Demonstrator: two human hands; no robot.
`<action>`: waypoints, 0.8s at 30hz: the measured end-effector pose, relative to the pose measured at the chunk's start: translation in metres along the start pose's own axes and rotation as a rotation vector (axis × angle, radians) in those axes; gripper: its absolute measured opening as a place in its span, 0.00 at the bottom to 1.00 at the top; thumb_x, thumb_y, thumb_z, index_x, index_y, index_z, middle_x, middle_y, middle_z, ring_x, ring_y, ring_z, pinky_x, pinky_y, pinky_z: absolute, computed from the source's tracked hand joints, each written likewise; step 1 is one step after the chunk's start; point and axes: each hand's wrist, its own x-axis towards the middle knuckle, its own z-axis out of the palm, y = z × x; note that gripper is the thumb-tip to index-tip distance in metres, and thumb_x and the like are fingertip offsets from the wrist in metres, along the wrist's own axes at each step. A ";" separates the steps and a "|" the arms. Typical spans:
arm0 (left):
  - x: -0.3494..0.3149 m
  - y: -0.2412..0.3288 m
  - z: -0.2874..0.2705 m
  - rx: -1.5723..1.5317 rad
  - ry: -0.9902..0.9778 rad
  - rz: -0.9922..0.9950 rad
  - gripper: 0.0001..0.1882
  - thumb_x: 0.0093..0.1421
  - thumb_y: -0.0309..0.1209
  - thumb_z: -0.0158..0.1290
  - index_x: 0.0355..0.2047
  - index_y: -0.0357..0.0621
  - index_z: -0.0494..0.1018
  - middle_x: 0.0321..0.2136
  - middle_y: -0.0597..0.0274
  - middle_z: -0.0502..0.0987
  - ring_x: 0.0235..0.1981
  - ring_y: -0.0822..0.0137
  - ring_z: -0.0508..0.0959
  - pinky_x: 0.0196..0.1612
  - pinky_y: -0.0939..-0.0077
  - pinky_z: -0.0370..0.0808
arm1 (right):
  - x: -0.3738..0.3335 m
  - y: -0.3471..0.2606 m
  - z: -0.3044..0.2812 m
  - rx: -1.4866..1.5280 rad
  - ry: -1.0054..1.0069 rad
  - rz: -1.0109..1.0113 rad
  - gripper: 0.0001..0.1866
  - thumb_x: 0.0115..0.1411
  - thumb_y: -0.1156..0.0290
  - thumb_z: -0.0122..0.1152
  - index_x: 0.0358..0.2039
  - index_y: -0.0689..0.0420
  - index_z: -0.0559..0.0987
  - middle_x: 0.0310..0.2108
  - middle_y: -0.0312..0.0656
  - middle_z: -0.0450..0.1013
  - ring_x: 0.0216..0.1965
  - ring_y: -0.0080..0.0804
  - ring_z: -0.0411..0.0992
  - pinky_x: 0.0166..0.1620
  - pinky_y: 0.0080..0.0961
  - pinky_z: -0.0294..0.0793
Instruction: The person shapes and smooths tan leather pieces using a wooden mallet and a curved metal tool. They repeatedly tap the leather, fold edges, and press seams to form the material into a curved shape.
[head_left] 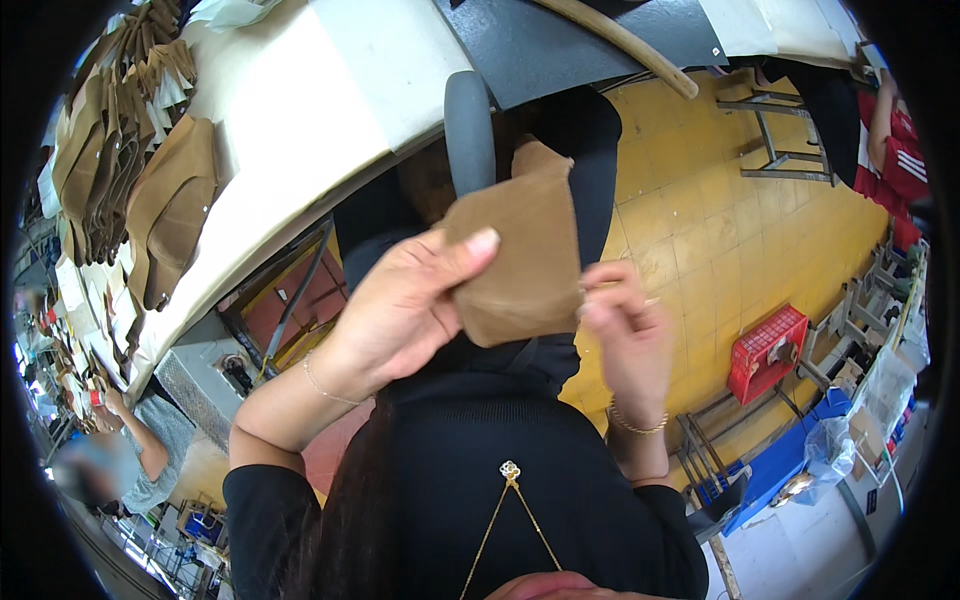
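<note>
"Centre frame, left hand [405, 300] clamps a brown piece [520, 255] between thumb and fingers!"
"And the right hand [630, 320]?"
"Blurred at its right edge; can't tell if it's pinching."
"Edge-handling, I'd judge; next calls for steady support."

Right grip [630, 322]: I have passage to its right, above the yellow floor [680, 200], up to the red crate [768, 353].
Left grip [405, 292]: the worktop [320, 75] edge limits me ahead and to the left.
Grey post [469, 130]: obstructs my route just beyond the brown piece [520, 255]; gap unclear.
Worktop route: I can pass between the brown stack [95, 150] and the dark sheet [530, 50].
Wooden stick [620, 42]: crosses that sheet.
</note>
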 end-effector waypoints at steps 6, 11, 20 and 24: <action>-0.003 0.004 -0.002 -0.041 -0.032 -0.014 0.20 0.71 0.34 0.48 0.56 0.33 0.68 0.51 0.55 0.76 0.51 0.67 0.79 0.55 0.69 0.77 | 0.009 -0.009 -0.009 0.077 -0.010 -0.080 0.07 0.64 0.73 0.60 0.33 0.63 0.80 0.46 0.42 0.72 0.42 0.25 0.73 0.50 0.22 0.73; -0.002 0.006 0.001 -0.044 -0.041 -0.022 0.20 0.71 0.34 0.47 0.58 0.32 0.66 0.52 0.54 0.75 0.52 0.66 0.77 0.57 0.67 0.76 | 0.024 -0.009 0.014 0.217 -0.069 -0.036 0.04 0.63 0.75 0.63 0.34 0.61 0.76 0.42 0.36 0.69 0.40 0.18 0.67 0.45 0.17 0.67; -0.005 -0.005 0.009 0.177 -0.090 0.088 0.38 0.54 0.16 0.63 0.63 0.38 0.60 0.55 0.59 0.73 0.57 0.70 0.73 0.61 0.72 0.70 | 0.028 -0.008 0.024 0.244 0.036 -0.112 0.06 0.65 0.75 0.60 0.34 0.59 0.71 0.39 0.34 0.67 0.35 0.14 0.62 0.40 0.14 0.64; -0.003 -0.009 0.011 0.309 -0.050 0.177 0.42 0.50 0.13 0.65 0.64 0.38 0.58 0.56 0.58 0.72 0.57 0.70 0.73 0.61 0.72 0.70 | 0.028 -0.011 0.031 0.245 0.060 -0.167 0.05 0.66 0.75 0.59 0.34 0.60 0.71 0.39 0.34 0.66 0.34 0.14 0.61 0.39 0.14 0.63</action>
